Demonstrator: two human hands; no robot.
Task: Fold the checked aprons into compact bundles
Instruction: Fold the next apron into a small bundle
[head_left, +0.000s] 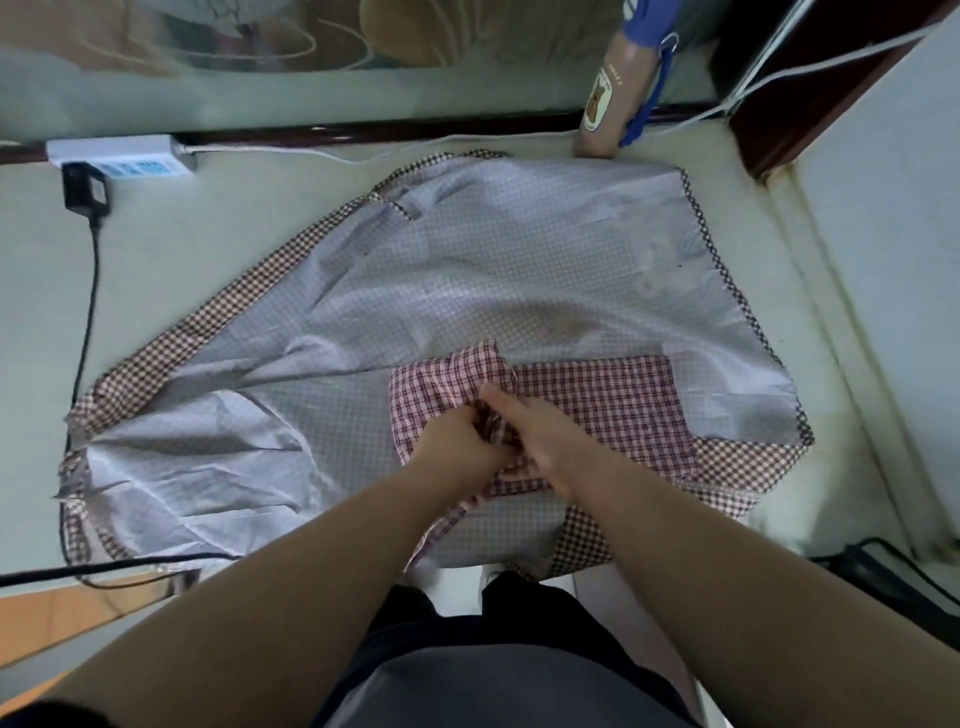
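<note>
Both your left hand (457, 441) and right hand (537, 434) pinch with curled fingers the bunched red checked cloth (447, 376) of the apron (493, 260) spread on the pale surface (208, 223).

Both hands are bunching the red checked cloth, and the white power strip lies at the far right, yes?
No: the head view shows the white power strip at the far left. The left hand and right hand do bunch the red checked cloth.

Pale tabletop (218, 249) beside a patterned frosted panel (260, 62), white power strip (122, 156) at its base.
</note>
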